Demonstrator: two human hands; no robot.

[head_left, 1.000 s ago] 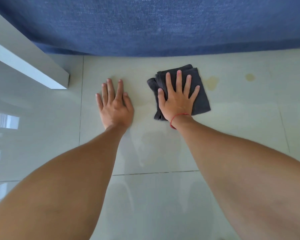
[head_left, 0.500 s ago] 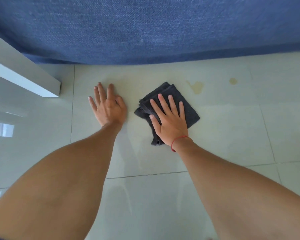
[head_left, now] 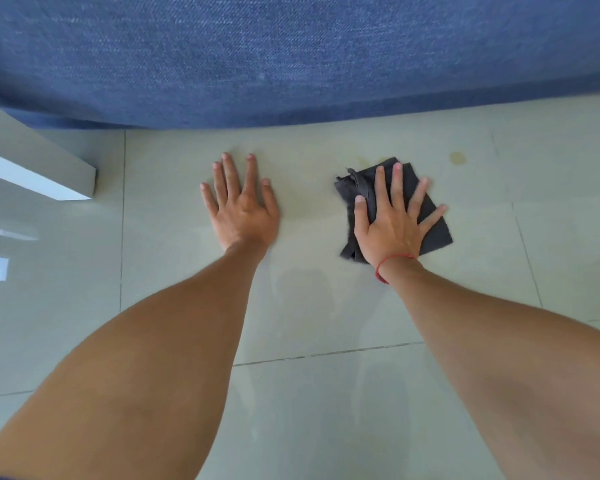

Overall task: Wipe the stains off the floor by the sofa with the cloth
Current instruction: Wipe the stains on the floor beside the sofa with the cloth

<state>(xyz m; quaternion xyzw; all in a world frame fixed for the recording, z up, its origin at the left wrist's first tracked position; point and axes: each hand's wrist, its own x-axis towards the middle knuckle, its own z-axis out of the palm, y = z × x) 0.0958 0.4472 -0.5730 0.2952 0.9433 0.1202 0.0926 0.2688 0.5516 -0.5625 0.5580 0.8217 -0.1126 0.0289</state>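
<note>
Since half a second ago the cloth (head_left: 430, 216) has slid right, onto a stain; right hand (head_left: 392, 226) fingers splayed flat on it, left hand (head_left: 243, 209) braced open; beyond the fingertips, one yellow spot (head_left: 457, 158) could be missed, apparently untouched.

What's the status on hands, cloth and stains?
Left hand flat on floor, empty. Right hand spread, pressing cloth. One stain uncovered beside it. Nothing blocking.
</note>
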